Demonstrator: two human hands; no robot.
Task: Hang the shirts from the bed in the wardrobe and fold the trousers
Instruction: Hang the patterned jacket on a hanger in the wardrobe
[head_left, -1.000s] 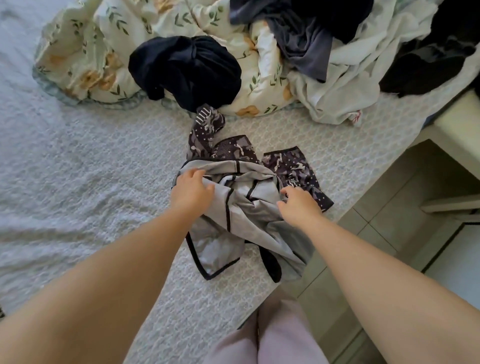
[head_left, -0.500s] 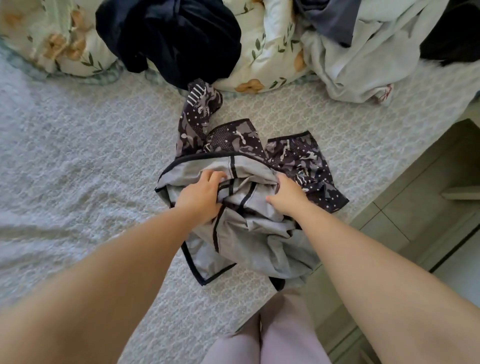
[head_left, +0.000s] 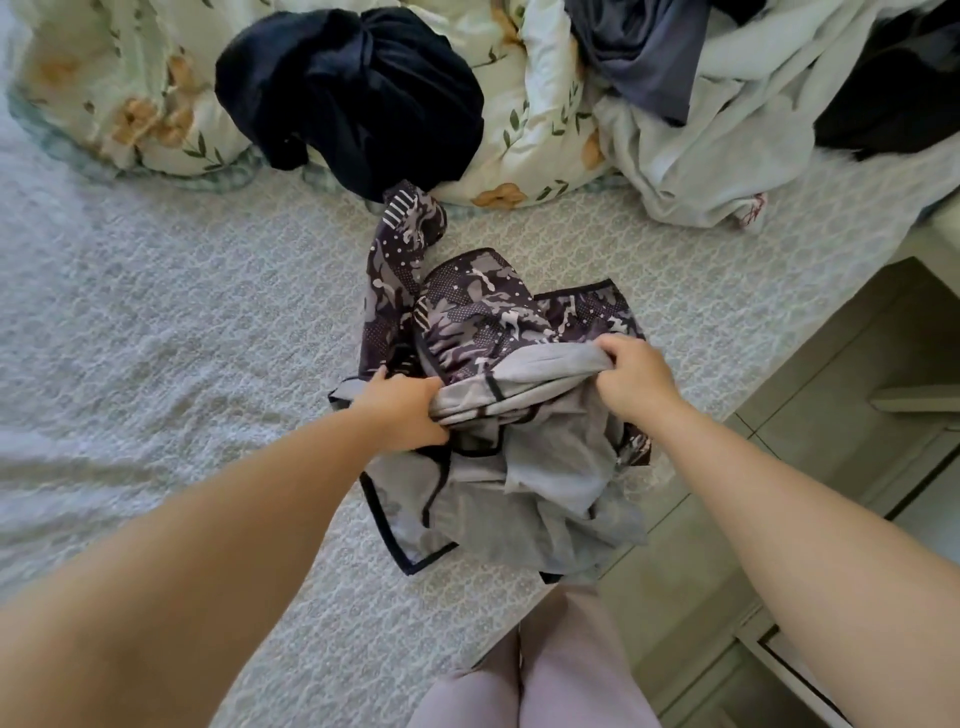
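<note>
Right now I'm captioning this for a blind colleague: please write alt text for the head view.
A person's left hand and right hand hold the bunched top edge of a grey garment with black trim on a pale bedspread, over a camouflage-print garment. Beyond lie a navy garment, a floral quilt and a heap of clothes.

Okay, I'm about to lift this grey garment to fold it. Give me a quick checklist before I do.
1. Grip of left hand on grey garment: ok.
2. Grip of right hand on its top edge: ok.
3. Free of the camo garment: not ok, it lies across it.
4. Smoothed out: not ok, bunched.
5. Waistband found: cannot tell.
</note>
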